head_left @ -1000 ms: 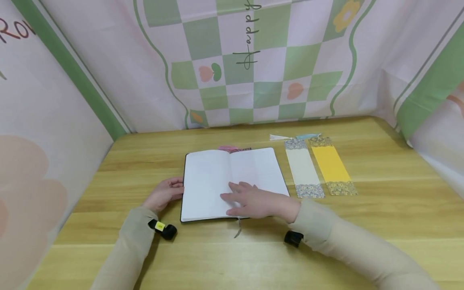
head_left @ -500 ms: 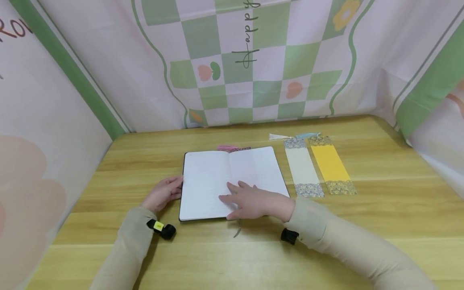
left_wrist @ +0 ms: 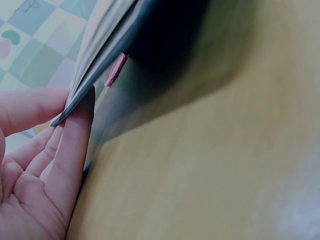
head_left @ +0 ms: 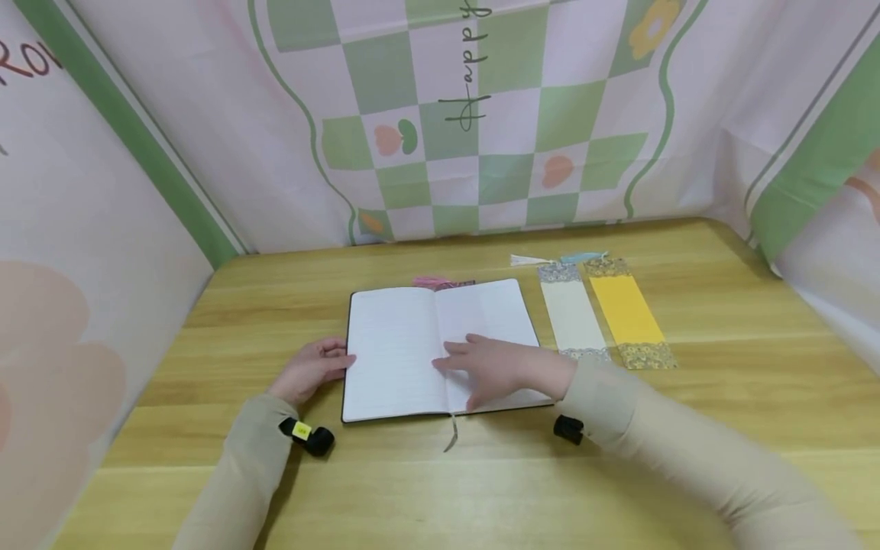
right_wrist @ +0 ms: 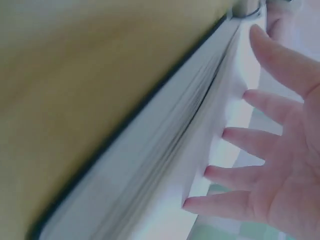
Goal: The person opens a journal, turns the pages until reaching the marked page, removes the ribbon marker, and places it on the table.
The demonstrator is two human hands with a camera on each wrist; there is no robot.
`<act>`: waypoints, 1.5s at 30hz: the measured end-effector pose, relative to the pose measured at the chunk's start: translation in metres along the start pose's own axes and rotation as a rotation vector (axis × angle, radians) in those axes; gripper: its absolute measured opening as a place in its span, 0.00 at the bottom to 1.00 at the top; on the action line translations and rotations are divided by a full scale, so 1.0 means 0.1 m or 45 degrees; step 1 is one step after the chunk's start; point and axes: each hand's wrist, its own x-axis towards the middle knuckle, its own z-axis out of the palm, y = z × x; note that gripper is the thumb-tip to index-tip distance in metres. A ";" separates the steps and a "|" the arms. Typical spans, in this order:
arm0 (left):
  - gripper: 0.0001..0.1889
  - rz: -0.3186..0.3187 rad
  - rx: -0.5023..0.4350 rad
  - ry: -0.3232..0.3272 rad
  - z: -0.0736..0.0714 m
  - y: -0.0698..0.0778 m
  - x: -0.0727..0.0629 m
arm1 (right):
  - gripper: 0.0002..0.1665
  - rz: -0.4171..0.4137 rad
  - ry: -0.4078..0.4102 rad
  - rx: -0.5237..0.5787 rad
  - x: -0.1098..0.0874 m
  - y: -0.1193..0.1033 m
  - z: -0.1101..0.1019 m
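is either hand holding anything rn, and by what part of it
The left hand pinches the open notebook by its left edge. The right hand holds nothing; it is spread mostly over the notebook's right page.

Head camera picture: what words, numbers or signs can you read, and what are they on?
"Happy", running sideways, on the green-and-white checked fabric backdrop.
"Ro", then a cut-off letter, on the pale fabric side panel at the picture's left.
Yellow rectangular sticker on the black left-wrist camera: too small to read.
Open dark-covered notebook with white pages: no readable words.
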 end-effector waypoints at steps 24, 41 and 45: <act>0.25 -0.055 0.015 0.049 0.01 0.01 0.01 | 0.56 0.375 0.126 0.103 0.15 0.98 -0.37; 0.24 -0.042 0.022 0.048 -0.01 -0.01 0.05 | 0.58 0.362 0.352 -0.075 0.16 0.99 -0.38; 0.24 -0.047 0.023 0.047 -0.01 -0.02 0.05 | 0.52 0.325 0.433 -0.036 0.12 0.95 -0.33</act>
